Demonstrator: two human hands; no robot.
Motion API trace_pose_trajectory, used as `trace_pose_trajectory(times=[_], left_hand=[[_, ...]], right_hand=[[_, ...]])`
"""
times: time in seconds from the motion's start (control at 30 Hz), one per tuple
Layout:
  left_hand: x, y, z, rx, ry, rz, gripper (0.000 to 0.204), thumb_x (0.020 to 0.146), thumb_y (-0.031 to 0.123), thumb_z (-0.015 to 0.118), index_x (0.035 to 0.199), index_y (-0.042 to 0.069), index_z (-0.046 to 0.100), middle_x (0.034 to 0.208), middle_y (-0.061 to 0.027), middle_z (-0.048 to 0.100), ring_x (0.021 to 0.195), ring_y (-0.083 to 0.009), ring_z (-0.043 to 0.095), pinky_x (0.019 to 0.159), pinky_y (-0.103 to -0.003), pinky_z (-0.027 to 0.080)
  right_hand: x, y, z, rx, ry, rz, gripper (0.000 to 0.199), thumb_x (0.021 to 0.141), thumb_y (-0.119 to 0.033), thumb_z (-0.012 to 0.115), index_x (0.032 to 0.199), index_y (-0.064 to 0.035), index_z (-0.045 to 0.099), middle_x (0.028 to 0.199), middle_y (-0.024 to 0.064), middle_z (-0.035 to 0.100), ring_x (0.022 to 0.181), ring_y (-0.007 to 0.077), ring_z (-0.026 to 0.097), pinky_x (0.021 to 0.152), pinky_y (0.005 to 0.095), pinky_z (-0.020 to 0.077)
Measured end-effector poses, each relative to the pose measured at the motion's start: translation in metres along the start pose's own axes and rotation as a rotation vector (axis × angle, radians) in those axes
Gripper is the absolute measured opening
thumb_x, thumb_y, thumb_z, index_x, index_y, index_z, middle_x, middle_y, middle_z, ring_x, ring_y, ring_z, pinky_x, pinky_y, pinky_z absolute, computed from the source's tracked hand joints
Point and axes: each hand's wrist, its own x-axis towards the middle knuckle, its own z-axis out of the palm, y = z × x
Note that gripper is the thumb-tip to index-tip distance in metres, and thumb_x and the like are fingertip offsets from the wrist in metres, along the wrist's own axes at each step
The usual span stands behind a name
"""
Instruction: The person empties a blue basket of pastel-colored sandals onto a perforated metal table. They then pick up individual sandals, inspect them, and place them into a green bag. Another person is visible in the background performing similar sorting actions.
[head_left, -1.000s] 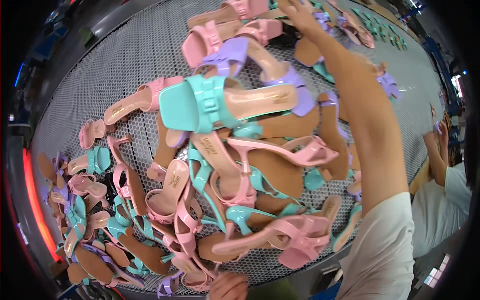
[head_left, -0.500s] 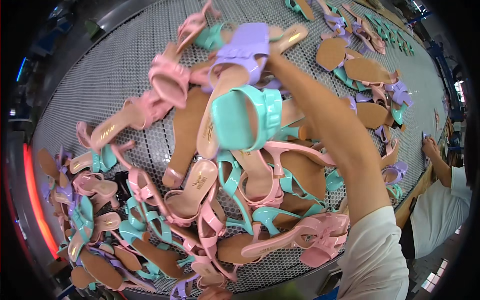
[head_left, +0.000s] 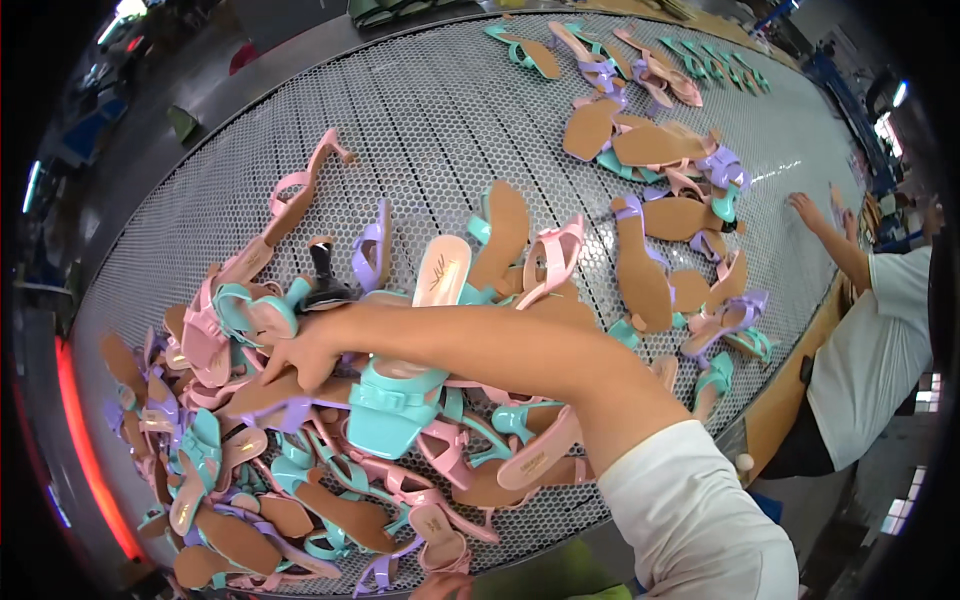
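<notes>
"While the right hand (head_left: 312, 355) reaches among sandals (head_left: 395, 412) toward the left edge of the table (head_left: 420, 130), does it grip?"
"I cannot tell, nor for the left hand (head_left: 445, 586) (mostly cut off)."

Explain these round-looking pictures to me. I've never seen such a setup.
No machine here: these are a person's bare hands, seen by a wide fisheye camera worn on the head, so straight edges bend. The right hand reaches left into a pile of pink, turquoise and purple heeled sandals on a grey, honeycomb-patterned surface; whether it grips one is unclear. The left hand barely shows at the lower edge. Another person stands at the right.
</notes>
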Motion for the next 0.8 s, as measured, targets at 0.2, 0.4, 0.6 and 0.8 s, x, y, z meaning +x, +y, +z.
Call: trace_pose_trajectory(times=[0.2, 0.4, 0.6, 0.8], left_hand=[[-0.018, 0.000, -0.014, -0.043, -0.064, -0.177, 0.011, 0.084, 0.001, 0.061, 0.095, 0.000, 0.063, 0.089, -0.0134, 0.065, 0.076, -0.0199, 0.063, 0.069, -0.028, 0.050], [-0.049, -0.038, -0.003, -0.146, -0.084, -0.284, 0.011, 0.085, 0.002, 0.062, 0.095, 0.000, 0.063, 0.089, -0.0132, 0.065, 0.078, -0.0203, 0.064, 0.070, -0.029, 0.050], [-0.076, -0.056, 0.007, -0.067, -0.187, -0.474, 0.009, 0.086, 0.005, 0.062, 0.093, 0.002, 0.064, 0.085, -0.0106, 0.067, 0.076, -0.0191, 0.065, 0.069, -0.029, 0.050], [-0.121, -0.101, 0.025, -0.221, -0.142, -0.793, 0.012, 0.088, 0.008, 0.061, 0.099, 0.002, 0.063, 0.089, -0.0066, 0.066, 0.078, -0.0134, 0.059, 0.070, -0.028, 0.049]], right_hand=[[-0.091, -0.092, -0.065, -0.202, 0.140, -0.111, 0.056, 0.076, -0.030, 0.064, 0.128, -0.0120, 0.056, 0.101, 0.0136, 0.067, 0.085, 0.0249, 0.065, 0.076, 0.0364, 0.0516], [-0.274, 0.025, -0.131, -0.272, 0.958, 0.314, 0.061, 0.075, -0.041, 0.071, 0.122, -0.0029, 0.058, 0.119, 0.0192, 0.061, 0.110, 0.0303, 0.059, 0.094, 0.0383, 0.0461], [-0.483, 0.132, -0.175, -0.681, 1.250, 1.074, 0.068, 0.077, -0.052, 0.057, 0.125, -0.0021, 0.054, 0.124, 0.0247, 0.054, 0.115, 0.0362, 0.053, 0.094, 0.0420, 0.0421], [-0.558, 0.194, -0.196, -0.494, 1.038, 1.257, 0.074, 0.075, -0.059, 0.055, 0.131, -0.0095, 0.051, 0.131, 0.0189, 0.052, 0.115, 0.0346, 0.054, 0.097, 0.0395, 0.0400]])
